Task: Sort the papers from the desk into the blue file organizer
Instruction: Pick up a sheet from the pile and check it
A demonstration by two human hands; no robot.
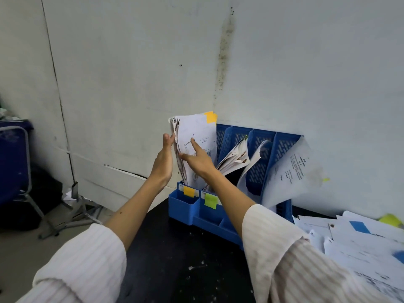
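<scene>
Black desk (pixel 175 248): our left hand (pixel 162 159) and right hand (pixel 196 159), both flat-fingered, square the stack (pixel 194 136) in the organizer (pixel 185 206); uneven pressure could spill it.

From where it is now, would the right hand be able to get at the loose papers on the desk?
Probably yes. The right hand lies flat on the standing stack, gripping nothing, and the loose papers lie uncovered on that arm's own side.

Legible text: none.
Print on the white paper stack (pixel 196 136) under the right hand (pixel 196 159) and on the curled white sheet (pixel 290 169) further right is too blurred to read.
</scene>
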